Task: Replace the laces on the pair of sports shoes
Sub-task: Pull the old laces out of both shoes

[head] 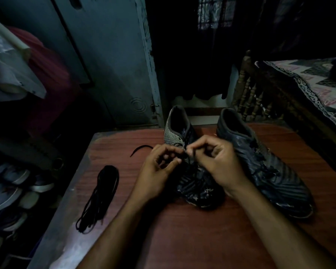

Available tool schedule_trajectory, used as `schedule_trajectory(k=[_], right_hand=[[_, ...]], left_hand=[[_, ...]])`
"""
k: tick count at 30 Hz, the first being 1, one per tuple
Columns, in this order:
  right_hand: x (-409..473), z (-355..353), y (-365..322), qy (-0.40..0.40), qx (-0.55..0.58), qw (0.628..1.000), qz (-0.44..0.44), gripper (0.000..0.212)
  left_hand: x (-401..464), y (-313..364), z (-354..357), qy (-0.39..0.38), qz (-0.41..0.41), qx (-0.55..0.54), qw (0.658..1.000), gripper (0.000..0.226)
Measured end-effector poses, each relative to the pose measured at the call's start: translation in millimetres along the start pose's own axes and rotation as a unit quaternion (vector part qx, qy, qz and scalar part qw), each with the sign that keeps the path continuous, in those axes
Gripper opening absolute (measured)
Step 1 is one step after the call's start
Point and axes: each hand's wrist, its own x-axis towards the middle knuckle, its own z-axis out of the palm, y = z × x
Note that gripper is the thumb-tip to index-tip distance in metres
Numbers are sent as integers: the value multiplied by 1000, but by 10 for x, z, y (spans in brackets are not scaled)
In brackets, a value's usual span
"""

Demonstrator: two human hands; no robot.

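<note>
Landmark: left shoe, heel away from the person, toe towards them, on the tabletop.
Shoe rack: far left of the left shoe, off the tabletop; pairs stacked in the dark, details unclear.
Spare lace bundle: left of the left shoe and nearer the person, lying folded in a long loop; probably set aside within reach, whether old or new I cannot tell.
Loose lace end: just left of the left shoe, trailing flat on the tabletop from under the left hand.
Left hand: over the left shoe's lacing area, fingers curled, pinching a lace at the eyelets.
Right hand: on the other side of the same spot, fingertips pinched on the lace, meeting the left hand; the two seem to be feeding or pulling it through an eyelet.
Right shoe: just right of the left shoe, parallel, apparently waiting its turn; its lacing is too dark to read.
Bed: far right, beyond the tabletop, patterned cover.
Stage, by judgement: mid-lacing on the first shoe.
</note>
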Motion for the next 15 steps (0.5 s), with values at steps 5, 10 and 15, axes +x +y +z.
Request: schedule_trajectory(k=[5,10,15], right_hand=[[100,-155,-155,201,151,966,52,12],[67,-123,-193,231,227,937,133,22],[90,-192,-284,230,302,915,139,34]], left_hand=[[-25,64,-16,14,25,77,997,40],[-29,91,-58,68,37,162,984,29],[-12,90,-73,87,4,49,995,23]])
